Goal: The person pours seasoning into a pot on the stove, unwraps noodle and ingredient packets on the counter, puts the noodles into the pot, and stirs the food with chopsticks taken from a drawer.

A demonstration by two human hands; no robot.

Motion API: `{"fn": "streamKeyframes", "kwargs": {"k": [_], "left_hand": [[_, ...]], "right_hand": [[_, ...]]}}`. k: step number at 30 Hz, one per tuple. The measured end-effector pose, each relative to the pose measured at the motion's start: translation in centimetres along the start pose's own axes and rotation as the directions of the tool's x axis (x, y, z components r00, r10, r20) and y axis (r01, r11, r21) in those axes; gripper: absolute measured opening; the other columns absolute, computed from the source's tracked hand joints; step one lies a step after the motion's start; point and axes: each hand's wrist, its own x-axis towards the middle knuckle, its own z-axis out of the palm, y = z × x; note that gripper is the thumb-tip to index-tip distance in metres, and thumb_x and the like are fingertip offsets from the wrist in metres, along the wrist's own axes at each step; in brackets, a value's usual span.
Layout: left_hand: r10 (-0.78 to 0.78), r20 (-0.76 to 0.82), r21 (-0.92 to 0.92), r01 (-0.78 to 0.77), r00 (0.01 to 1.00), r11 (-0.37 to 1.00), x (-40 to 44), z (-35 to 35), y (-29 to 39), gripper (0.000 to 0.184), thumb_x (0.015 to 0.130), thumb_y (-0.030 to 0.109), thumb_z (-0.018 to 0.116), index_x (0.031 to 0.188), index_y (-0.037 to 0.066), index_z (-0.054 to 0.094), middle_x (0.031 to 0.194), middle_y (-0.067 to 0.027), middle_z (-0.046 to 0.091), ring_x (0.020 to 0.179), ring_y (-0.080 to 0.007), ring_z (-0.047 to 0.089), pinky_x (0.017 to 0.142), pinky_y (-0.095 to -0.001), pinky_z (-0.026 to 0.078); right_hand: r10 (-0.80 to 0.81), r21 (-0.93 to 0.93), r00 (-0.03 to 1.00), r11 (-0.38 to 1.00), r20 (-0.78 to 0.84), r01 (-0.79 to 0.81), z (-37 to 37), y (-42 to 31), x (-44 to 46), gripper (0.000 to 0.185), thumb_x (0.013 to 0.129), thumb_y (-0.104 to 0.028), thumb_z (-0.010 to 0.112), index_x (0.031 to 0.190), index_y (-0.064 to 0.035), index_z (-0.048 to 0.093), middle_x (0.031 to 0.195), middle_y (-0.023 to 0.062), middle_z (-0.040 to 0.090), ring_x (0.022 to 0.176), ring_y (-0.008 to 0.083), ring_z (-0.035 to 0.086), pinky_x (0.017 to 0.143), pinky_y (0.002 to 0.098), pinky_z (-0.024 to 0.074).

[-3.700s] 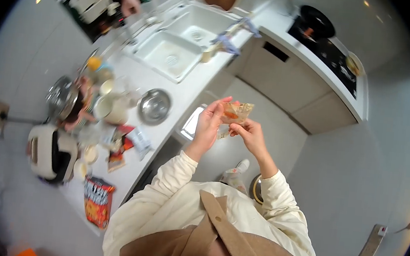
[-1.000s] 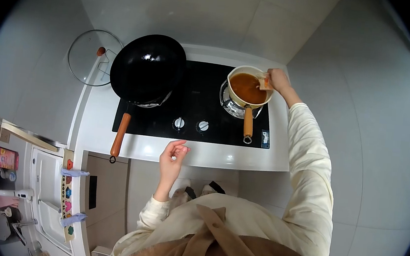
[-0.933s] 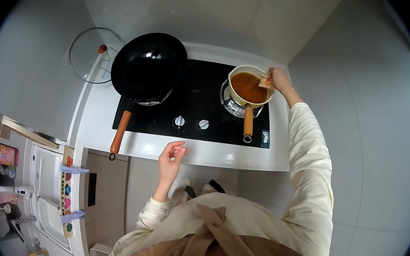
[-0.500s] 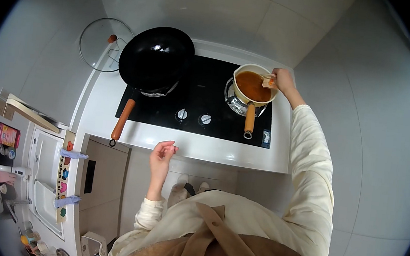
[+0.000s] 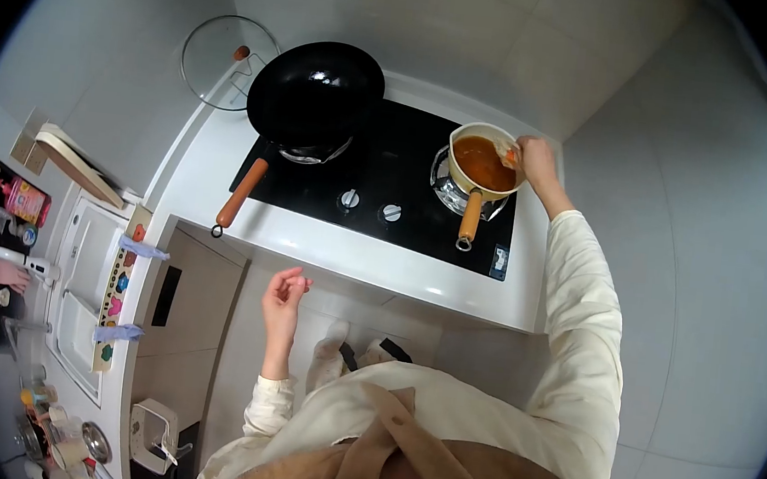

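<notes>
Over the right side of a cream saucepan (image 5: 475, 191), my right hand (image 5: 538, 167) pinches a small clear packet (image 5: 508, 154) with orange print, tilted at the rim. Reddish-brown liquid (image 5: 483, 164) fills part of the saucepan, which stands on the right burner with its wooden handle (image 5: 469, 218) towards me. In front of the white counter edge, my left hand (image 5: 283, 302) hangs in the air with fingers loosely curled and nothing in them. A black wok (image 5: 314, 94) rests on the left burner.
A glass lid (image 5: 225, 63) leans at the wall behind the wok, whose wooden handle (image 5: 242, 194) reaches over the counter edge. Two knobs sit on the black hob (image 5: 376, 174). At the left are a sink (image 5: 83, 289), blue cloths, a cutting board (image 5: 80, 164) and a metal bowl (image 5: 96, 442).
From the counter by the sink, the view has turned to the hob. Both hands held the packet earlier; now only my right hand does, at the saucepan. My left hand has drifted left and lower.
</notes>
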Motion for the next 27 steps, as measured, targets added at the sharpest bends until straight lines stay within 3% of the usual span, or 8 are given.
{"fn": "streamKeyframes", "kwargs": {"k": [7, 11, 14, 18, 19, 21, 22, 27], "left_hand": [[-0.036, -0.091, -0.005, 0.036, 0.995, 0.999, -3.4, -1.7, -0.7, 0.022, 0.087, 0.008, 0.056, 0.107, 0.000, 0.055, 0.082, -0.0032, 0.061, 0.079, -0.0103, 0.059, 0.072, -0.0217, 0.046], [-0.045, -0.141, 0.001, 0.046, 0.989, 0.999, -5.2, -3.4, -0.4, 0.023, 0.087, 0.011, 0.056, 0.108, 0.002, 0.055, 0.083, -0.0033, 0.063, 0.077, -0.0101, 0.058, 0.070, -0.0213, 0.044], [-0.046, -0.183, -0.034, 0.041, 0.982, 0.999, -6.4, -5.4, -0.2, 0.023, 0.087, 0.010, 0.057, 0.108, 0.002, 0.055, 0.084, -0.0040, 0.063, 0.079, -0.0113, 0.059, 0.073, -0.0226, 0.045], [-0.001, -0.174, -0.089, -0.015, 0.985, 0.996, -9.1, -9.5, 0.1, 0.022, 0.086, 0.007, 0.057, 0.108, 0.001, 0.055, 0.085, -0.0035, 0.061, 0.085, -0.0119, 0.060, 0.077, -0.0231, 0.047], [0.015, -0.170, -0.074, -0.028, 0.985, 0.997, -9.9, -10.5, 0.8, 0.022, 0.086, 0.008, 0.057, 0.107, 0.002, 0.055, 0.086, -0.0032, 0.061, 0.085, -0.0116, 0.060, 0.077, -0.0228, 0.047], [0.080, -0.178, -0.066, -0.093, 0.981, 0.993, -12.5, -12.9, 1.7, 0.022, 0.086, 0.010, 0.058, 0.107, 0.003, 0.057, 0.087, -0.0025, 0.061, 0.087, -0.0104, 0.060, 0.076, -0.0222, 0.047], [0.112, -0.205, -0.078, -0.131, 0.972, 0.988, -13.8, -14.3, 2.2, 0.023, 0.086, 0.012, 0.059, 0.108, 0.004, 0.057, 0.087, -0.0016, 0.061, 0.085, -0.0097, 0.060, 0.075, -0.0218, 0.047], [0.240, -0.363, 0.081, -0.226, 0.900, 0.971, -22.0, -23.6, 4.7, 0.038, 0.084, 0.020, 0.063, 0.117, 0.006, 0.052, 0.102, -0.0029, 0.057, 0.086, -0.0104, 0.056, 0.070, -0.0235, 0.045]], "right_hand": [[0.470, 0.381, 0.880, 0.804, 0.065, -0.457, -0.6, 2.2, -1.1, 0.025, 0.079, -0.022, 0.064, 0.067, -0.0006, 0.063, 0.060, 0.0106, 0.060, 0.051, 0.0221, 0.057, 0.049, 0.0349, 0.0425], [0.580, 0.845, 0.661, -0.094, 0.476, -0.526, -1.1, 5.0, -1.3, 0.022, 0.084, -0.013, 0.062, 0.099, 0.0026, 0.059, 0.084, 0.0055, 0.063, 0.068, 0.0171, 0.060, 0.059, 0.0264, 0.0497], [0.487, 0.819, 0.706, -0.524, 0.514, -0.234, -2.3, 4.0, -1.0, 0.034, 0.085, -0.010, 0.060, 0.114, 0.0033, 0.048, 0.102, 0.0097, 0.058, 0.088, 0.0175, 0.059, 0.079, 0.0262, 0.0494], [0.232, 0.783, 0.910, -0.606, 0.344, -0.141, -8.1, -8.2, -0.9, 0.033, 0.091, -0.009, 0.049, 0.122, 0.0023, 0.046, 0.118, 0.0122, 0.052, 0.107, 0.0188, 0.051, 0.093, 0.0284, 0.0426], [-0.033, 0.702, 0.964, -0.678, 0.264, -0.216, -8.1, -10.5, -1.5, 0.032, 0.092, -0.010, 0.047, 0.122, 0.0013, 0.046, 0.120, 0.0115, 0.052, 0.108, 0.0179, 0.051, 0.093, 0.0283, 0.0431], [-0.015, 0.716, 0.970, -0.671, 0.243, -0.190, -10.7, -23.0, -3.7, 0.032, 0.092, -0.011, 0.047, 0.122, -0.0001, 0.045, 0.120, 0.0080, 0.052, 0.106, 0.0156, 0.052, 0.090, 0.0259, 0.0449], [-0.288, 0.616, 0.949, -0.727, 0.131, -0.305, -9.6, -27.1, -4.7, 0.032, 0.093, -0.012, 0.047, 0.123, -0.0017, 0.045, 0.121, 0.0075, 0.052, 0.105, 0.0143, 0.052, 0.090, 0.0250, 0.0447], [-0.565, 0.457, 0.798, -0.665, 0.210, -0.591, -6.4, -55.4, -17.6, 0.042, 0.092, -0.015, 0.048, 0.131, -0.0024, 0.037, 0.124, 0.0096, 0.050, 0.107, 0.0158, 0.052, 0.089, 0.0265, 0.0448]]}}
